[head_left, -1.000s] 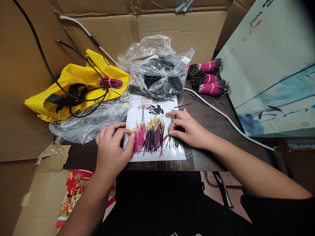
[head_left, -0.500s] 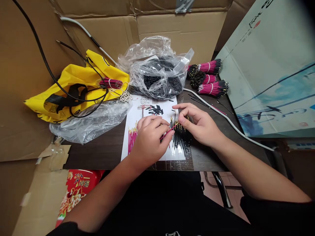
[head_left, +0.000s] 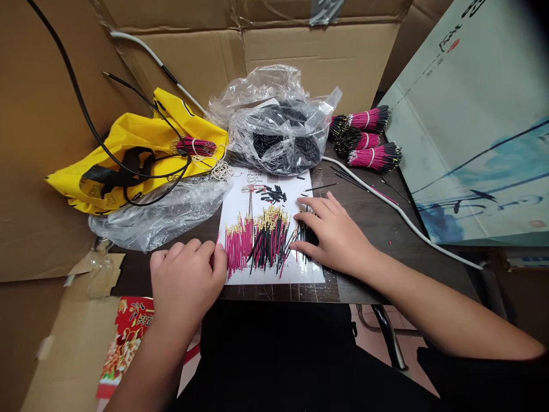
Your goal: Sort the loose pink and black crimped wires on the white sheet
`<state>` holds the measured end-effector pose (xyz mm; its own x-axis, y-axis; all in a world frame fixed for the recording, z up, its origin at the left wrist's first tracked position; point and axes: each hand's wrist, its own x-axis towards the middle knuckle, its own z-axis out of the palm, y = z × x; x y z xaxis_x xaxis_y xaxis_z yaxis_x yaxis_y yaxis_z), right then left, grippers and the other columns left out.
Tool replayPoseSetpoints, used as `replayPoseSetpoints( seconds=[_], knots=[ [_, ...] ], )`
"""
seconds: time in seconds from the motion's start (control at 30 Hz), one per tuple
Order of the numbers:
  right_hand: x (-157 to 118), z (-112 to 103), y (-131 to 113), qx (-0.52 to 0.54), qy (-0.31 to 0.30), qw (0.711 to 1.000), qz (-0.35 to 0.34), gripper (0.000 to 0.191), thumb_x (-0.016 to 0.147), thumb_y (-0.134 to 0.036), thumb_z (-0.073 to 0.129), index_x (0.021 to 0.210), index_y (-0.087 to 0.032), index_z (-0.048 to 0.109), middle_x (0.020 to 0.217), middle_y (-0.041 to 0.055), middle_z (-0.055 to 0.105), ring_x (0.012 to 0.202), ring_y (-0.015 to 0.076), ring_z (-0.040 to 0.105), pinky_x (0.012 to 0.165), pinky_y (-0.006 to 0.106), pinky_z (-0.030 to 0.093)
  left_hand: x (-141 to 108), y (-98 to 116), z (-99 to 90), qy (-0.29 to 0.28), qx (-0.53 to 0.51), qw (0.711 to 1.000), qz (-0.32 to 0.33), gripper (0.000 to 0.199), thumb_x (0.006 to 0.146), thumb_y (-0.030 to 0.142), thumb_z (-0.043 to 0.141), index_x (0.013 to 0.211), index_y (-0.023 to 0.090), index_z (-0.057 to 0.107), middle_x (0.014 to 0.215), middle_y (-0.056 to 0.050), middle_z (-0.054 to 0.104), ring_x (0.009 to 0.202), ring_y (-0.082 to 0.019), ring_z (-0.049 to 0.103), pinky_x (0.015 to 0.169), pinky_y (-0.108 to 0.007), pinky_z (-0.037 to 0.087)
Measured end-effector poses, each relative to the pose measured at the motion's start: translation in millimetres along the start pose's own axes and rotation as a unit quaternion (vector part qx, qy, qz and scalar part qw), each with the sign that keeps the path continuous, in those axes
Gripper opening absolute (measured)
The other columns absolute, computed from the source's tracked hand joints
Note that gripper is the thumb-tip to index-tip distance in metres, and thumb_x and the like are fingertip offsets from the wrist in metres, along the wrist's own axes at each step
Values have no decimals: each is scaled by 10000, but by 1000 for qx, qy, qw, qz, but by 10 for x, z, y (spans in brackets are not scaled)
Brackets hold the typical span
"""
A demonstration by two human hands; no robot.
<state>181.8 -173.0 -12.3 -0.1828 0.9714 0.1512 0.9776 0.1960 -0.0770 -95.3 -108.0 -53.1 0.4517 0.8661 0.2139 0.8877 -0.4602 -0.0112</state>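
Note:
On a white printed sheet point(head_left: 268, 276) lie pink pin-tipped wires point(head_left: 237, 249) at the left and mixed pink and black ones point(head_left: 272, 237) in the middle. Black wires point(head_left: 305, 233) lie at the right, partly under my right hand point(head_left: 332, 232), whose fingers are spread over them. My left hand point(head_left: 186, 280) is at the sheet's left edge, fingers curled and thumb against the index finger, with a thin pink piece showing at the fingertips. Short black tubes point(head_left: 272, 193) are scattered near the sheet's top.
Behind the sheet is a clear plastic bag point(head_left: 278, 137) of black pieces. A yellow bag point(head_left: 128, 131) with black cables stands left. Tied pink-and-black bundles point(head_left: 373, 157) lie back right, beside a white cable point(head_left: 412, 216) and a painted board point(head_left: 484, 143).
My left hand has moved left, away from my right hand, uncovering the middle pile. My right hand has lowered and opened over the black wires. The view has shifted slightly.

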Motion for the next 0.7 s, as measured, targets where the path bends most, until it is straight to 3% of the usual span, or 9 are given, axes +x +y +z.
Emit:
replayPoseSetpoints(
  seconds=[0.2,0.37,0.53,0.6,0.7],
  knots=[
    [5,42,42,67,-11,997,26,391,830,-481,746,1070,-203,612,1395,109,544,1367,306,445,1217,638,195,5,20,18,-8,-19,999,38,302,970,367,420,711,229,491,737,-22,587,788,-255,549,767,-422,299],
    [26,56,96,147,-24,987,64,145,882,-325,701,916,-230,597,1367,70,544,1378,276,438,1209,690,72,54,37,46,4,-54,998,46,297,973,391,426,730,230,480,748,-17,569,767,-239,529,768,-416,321],
    [22,3,115,112,-33,992,38,350,855,-438,721,1107,-231,596,1433,121,493,1417,308,395,1216,668,108,101,99,30,74,-74,994,39,246,947,398,483,775,222,496,763,-33,564,775,-238,526,764,-415,343],
    [16,-7,129,109,-41,993,23,361,862,-439,712,1129,-226,594,1447,133,477,1423,315,386,1212,668,132,81,200,-10,124,-109,984,71,211,918,389,546,804,213,528,761,-38,571,769,-233,524,763,-413,360],
    [14,-2,165,125,-32,992,18,267,889,-411,684,1076,-229,626,1439,128,478,1410,308,403,1209,663,159,-5,440,-66,171,-192,945,203,150,873,333,639,855,187,606,771,-45,619,760,-222,534,753,-410,389]
  ],
)
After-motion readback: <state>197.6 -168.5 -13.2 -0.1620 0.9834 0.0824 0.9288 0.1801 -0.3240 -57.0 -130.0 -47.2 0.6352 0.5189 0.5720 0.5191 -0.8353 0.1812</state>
